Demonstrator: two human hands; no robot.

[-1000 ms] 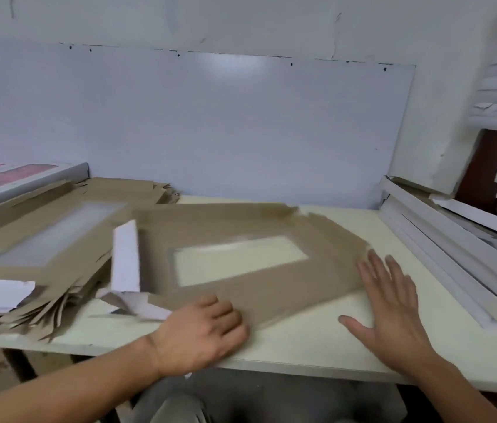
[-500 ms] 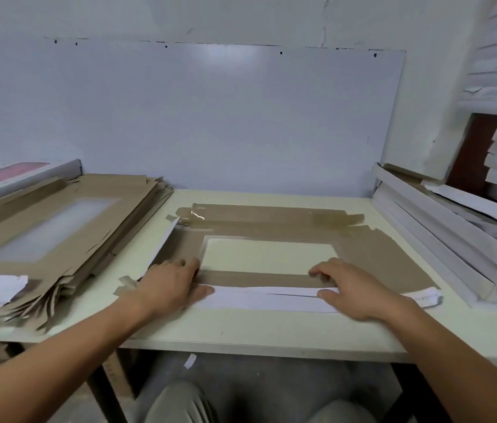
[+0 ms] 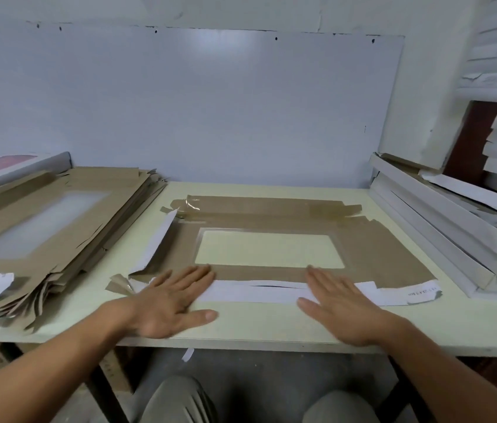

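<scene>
While cardboard blank [image 3: 378, 248] lies flat, left hand [image 3: 167, 300], right hand [image 3: 341, 306], both flat-palmed on its near edge.

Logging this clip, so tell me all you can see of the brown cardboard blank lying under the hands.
The cardboard blank is an unfolded brown box sheet, flat on the pale table, with a rectangular window in its middle. Its near flap is folded over, white side up; the left flap tilts up, showing white. The left hand and right hand press flat-fingered on the near flap.
</scene>
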